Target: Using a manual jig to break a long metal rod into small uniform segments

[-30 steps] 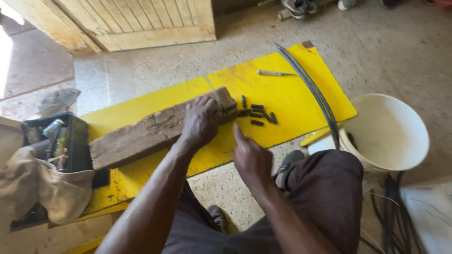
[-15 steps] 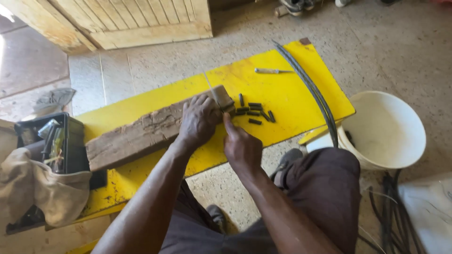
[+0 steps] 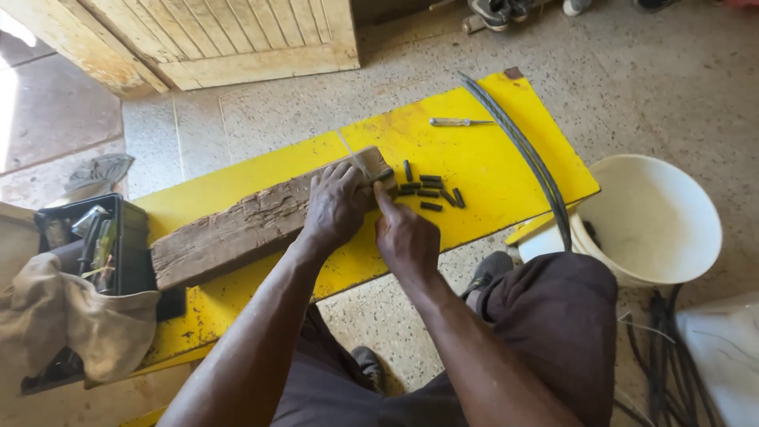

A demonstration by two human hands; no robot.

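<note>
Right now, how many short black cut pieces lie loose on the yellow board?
About 8 pieces, all clustered on the yellow board just right of the wooden plank end, past the right hand. The hands may hide more.

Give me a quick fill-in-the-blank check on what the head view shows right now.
1. The left hand presses on the wooden plank, which lies on a ____ board.
2. The right hand reaches toward the short black pieces at the plank's ____ end.
3. Right of the board stands a white ____.
4. A screwdriver lies on the board, ____ from both hands.

Missing words: yellow; right; bucket; apart
</note>
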